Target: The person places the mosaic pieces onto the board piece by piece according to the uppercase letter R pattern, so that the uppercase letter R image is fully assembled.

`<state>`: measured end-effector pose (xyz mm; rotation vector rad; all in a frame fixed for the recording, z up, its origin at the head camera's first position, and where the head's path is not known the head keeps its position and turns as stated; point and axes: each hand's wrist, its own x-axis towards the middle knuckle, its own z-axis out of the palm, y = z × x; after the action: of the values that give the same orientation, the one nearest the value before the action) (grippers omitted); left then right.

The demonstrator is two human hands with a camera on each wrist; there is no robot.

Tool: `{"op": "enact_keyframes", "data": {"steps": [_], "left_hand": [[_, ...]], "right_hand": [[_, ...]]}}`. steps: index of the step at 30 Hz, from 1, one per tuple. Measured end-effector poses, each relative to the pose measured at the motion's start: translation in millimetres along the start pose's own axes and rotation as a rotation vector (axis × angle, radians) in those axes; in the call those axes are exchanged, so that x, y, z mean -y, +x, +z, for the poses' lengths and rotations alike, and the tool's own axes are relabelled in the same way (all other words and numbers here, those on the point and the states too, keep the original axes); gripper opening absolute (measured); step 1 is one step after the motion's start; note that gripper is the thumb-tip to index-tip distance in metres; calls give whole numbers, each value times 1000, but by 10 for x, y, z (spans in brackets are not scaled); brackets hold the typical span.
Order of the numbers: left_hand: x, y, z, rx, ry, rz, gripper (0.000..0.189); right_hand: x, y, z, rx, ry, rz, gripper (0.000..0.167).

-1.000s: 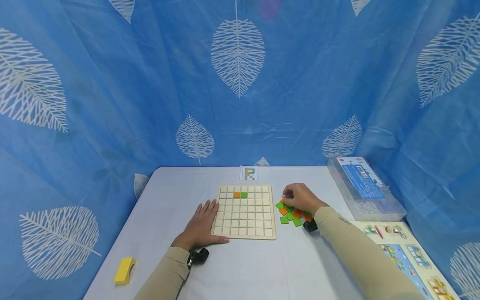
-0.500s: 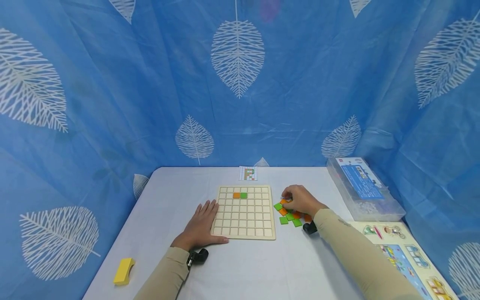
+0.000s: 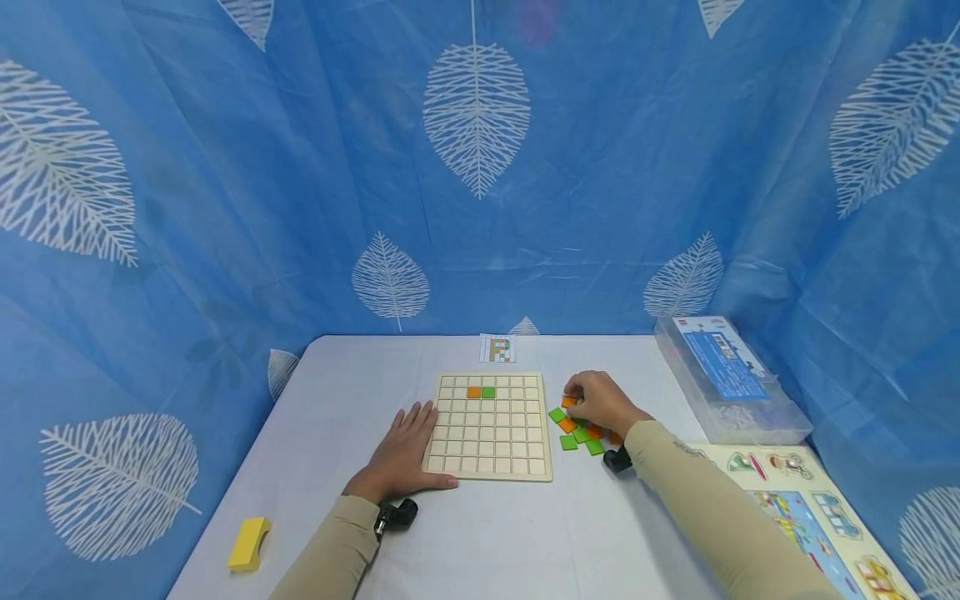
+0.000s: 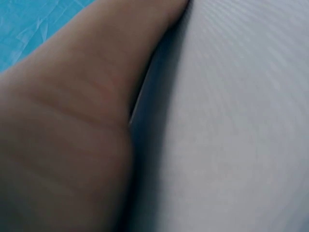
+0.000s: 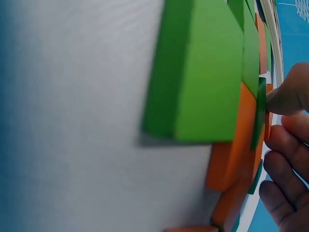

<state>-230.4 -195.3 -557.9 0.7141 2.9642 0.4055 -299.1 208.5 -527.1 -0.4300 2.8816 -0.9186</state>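
Observation:
My left hand (image 3: pixel 402 454) lies with straight, spread fingers along the left edge of a wooden grid board (image 3: pixel 491 435), its thumb by the front corner. Two square tiles sit side by side in the board's upper rows, one orange tile (image 3: pixel 474 392) and one green tile (image 3: pixel 488 392). To the right of the board, my right hand (image 3: pixel 606 402) pinches an orange tile (image 5: pixel 269 116) between thumb and fingers, over a loose pile of green and orange tiles. A thick green tile (image 5: pixel 210 77) is nearest the right wrist camera. The hand hides part of the pile.
A printed pattern card (image 3: pixel 497 348) lies behind the board. At the right are a clear plastic box (image 3: pixel 757 421) and a picture puzzle board (image 3: pixel 813 500). A yellow arched block (image 3: pixel 249 544) stands at the front left of the white table (image 3: pixel 510 542).
My right hand has shifted slightly in place over the pile, and the orange tile at its fingertips shows more. The left hand and the board have stayed put.

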Motion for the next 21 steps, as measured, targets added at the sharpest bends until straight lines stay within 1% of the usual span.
{"op": "enact_keyframes", "data": {"steps": [1, 6, 15, 21], "left_hand": [[1, 1, 4, 0, 2, -1, 137], [5, 8, 15, 1, 11, -7, 137], [6, 0, 15, 2, 3, -11, 137], [15, 2, 13, 9, -2, -10, 138]], "right_hand": [[1, 5, -1, -8, 0, 6, 24], [1, 35, -5, -34, -5, -17, 24], [32, 99, 37, -38, -4, -32, 23], [72, 111, 64, -51, 24, -70, 22]]}}
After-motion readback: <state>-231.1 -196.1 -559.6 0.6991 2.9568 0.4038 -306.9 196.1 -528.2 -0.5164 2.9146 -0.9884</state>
